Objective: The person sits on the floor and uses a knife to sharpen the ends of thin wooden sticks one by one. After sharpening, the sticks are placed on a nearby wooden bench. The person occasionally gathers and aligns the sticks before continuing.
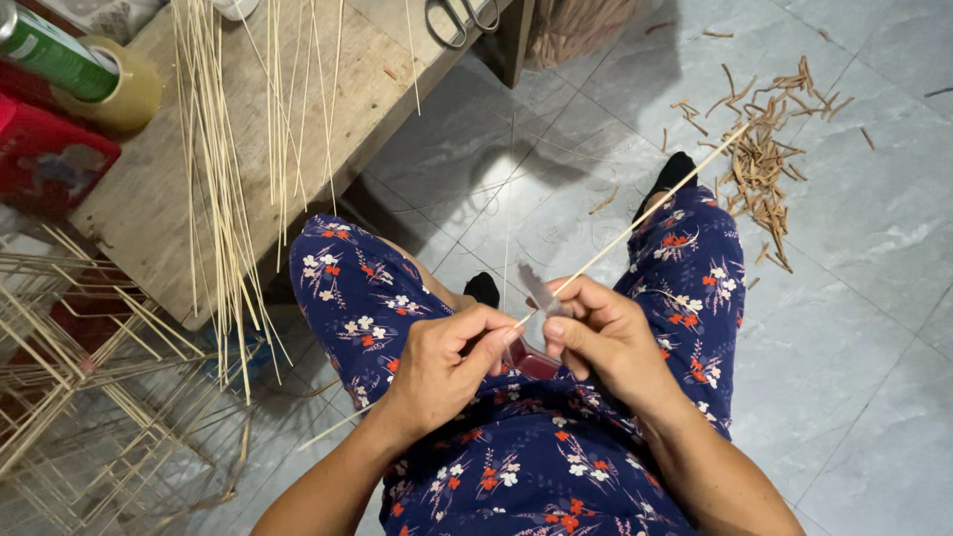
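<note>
Lap: dark blue trousers [536, 467] of thin, soft cloth printed with small white and red flowers, knees spread toward 11 and 1 o'clock.
Left hand [442, 367]: at the centre of the view, fingers curled together and pinched on a bamboo stick [635, 226] where it meets the blade.
Right hand [606, 337]: just beside the left, thumb and forefinger closed on a small knife [539, 290] with a flat grey blade; its red handle shows under the palm.
Bamboo stick: thin, pale, straight and smooth; it runs from under the left forearm at 7 o'clock, through both hands, out toward 1 o'clock above the right knee.
Feet: black socks [673, 174] on the floor beyond the knees.
Floor [874, 248]: large grey glossy tiles, marbled, with thin seams.
Shavings [759, 149]: a loose heap of brown, curled bark strips at 1 o'clock, beyond the stick's tip.
Frame [69, 357]: an open lattice of pale sticks at 9 o'clock.
Bench [149, 199]: rough, worn wooden planks at 11 o'clock, carrying a bundle of long thin splints [223, 179] that overhang its edge.
Tape roll [124, 89]: tan, round, on the bench's far left.
Scissors [462, 20]: metal, at 12 o'clock on the bench.
</note>
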